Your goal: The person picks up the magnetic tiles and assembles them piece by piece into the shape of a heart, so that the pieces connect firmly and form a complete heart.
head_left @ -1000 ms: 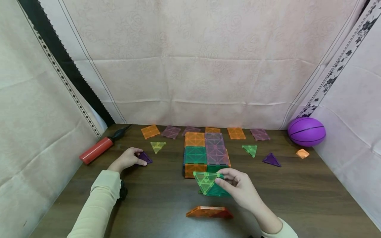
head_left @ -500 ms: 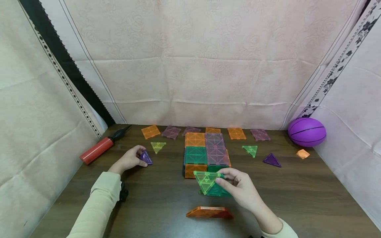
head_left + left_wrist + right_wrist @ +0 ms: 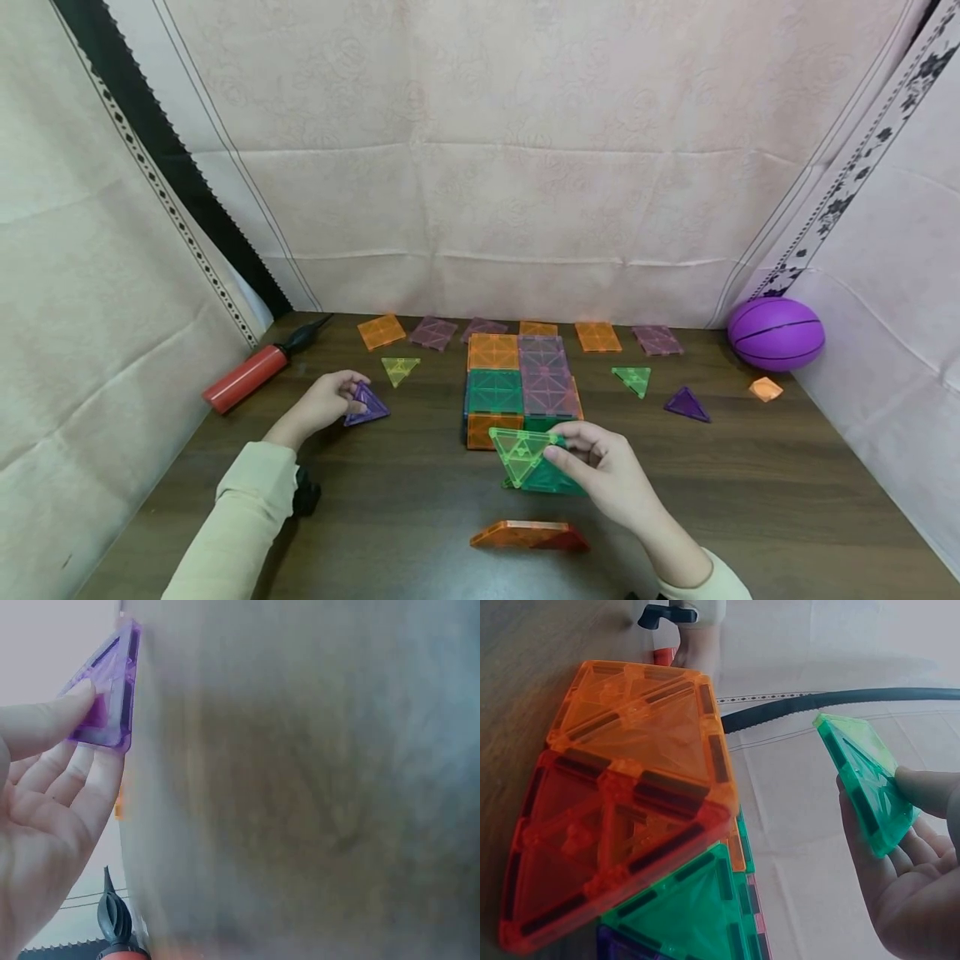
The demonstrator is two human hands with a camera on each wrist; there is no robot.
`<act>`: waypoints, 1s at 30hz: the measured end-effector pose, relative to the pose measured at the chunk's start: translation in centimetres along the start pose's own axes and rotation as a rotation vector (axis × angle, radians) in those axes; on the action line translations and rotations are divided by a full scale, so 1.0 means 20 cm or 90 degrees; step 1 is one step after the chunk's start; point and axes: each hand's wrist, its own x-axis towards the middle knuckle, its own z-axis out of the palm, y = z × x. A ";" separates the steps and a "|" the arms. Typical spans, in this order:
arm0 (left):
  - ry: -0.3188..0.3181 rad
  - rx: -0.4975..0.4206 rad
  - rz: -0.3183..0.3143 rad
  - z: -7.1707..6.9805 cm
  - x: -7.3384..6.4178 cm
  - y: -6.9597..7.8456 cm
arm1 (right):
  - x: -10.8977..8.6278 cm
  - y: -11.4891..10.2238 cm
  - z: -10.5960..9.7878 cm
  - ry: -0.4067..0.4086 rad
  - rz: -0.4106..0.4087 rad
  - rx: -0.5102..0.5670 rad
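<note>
My left hand (image 3: 322,404) pinches a purple triangular magnetic tile (image 3: 369,404) at the left of the table. In the left wrist view, the thumb lies on the face of this tile (image 3: 109,701), with fingers behind it. My right hand (image 3: 615,467) grips green triangular magnetic tiles (image 3: 866,784), one pale green and one darker, between thumb and fingers. The pale green tile (image 3: 516,450) overlaps the front of a box-like block of orange, green and purple tiles (image 3: 495,392). Nearer me, an orange and red tile piece (image 3: 525,534) stands on edge.
Square orange (image 3: 597,337) and purple (image 3: 433,332) tiles lie along the back. Loose triangles include a yellow-green (image 3: 400,369), a green (image 3: 632,380) and a purple one (image 3: 687,405). A red hand pump (image 3: 246,379) lies left; a purple ball (image 3: 776,333) stands right beside a small orange piece (image 3: 766,388).
The purple triangle in my left hand has turned, so more of its face shows. My left wrist has shifted slightly left. My right hand and its green tiles have stayed nearly still.
</note>
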 end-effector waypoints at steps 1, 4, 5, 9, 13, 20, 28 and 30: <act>-0.005 -0.014 -0.003 0.00 -0.01 0.01 | 0.00 0.00 0.00 -0.001 0.000 0.000; -0.026 -0.048 0.003 0.01 -0.06 0.05 | 0.00 0.00 0.00 -0.002 0.000 0.002; -0.029 -0.060 0.006 0.01 -0.08 0.07 | 0.00 0.00 0.00 -0.002 -0.001 0.003; -0.055 -0.095 0.044 0.06 -0.15 0.16 | 0.01 0.00 0.01 -0.002 -0.002 0.006; -0.089 -0.100 0.123 0.13 -0.23 0.29 | 0.01 0.01 0.01 -0.002 -0.004 0.008; -0.151 -0.113 0.223 0.27 -0.33 0.50 | 0.02 0.00 0.02 -0.005 -0.006 0.010; -0.203 -0.164 0.278 0.39 -0.39 0.63 | 0.02 0.00 0.03 -0.013 -0.012 0.005; -0.211 -0.165 0.288 0.41 -0.40 0.65 | 0.02 0.00 0.04 -0.015 -0.013 0.006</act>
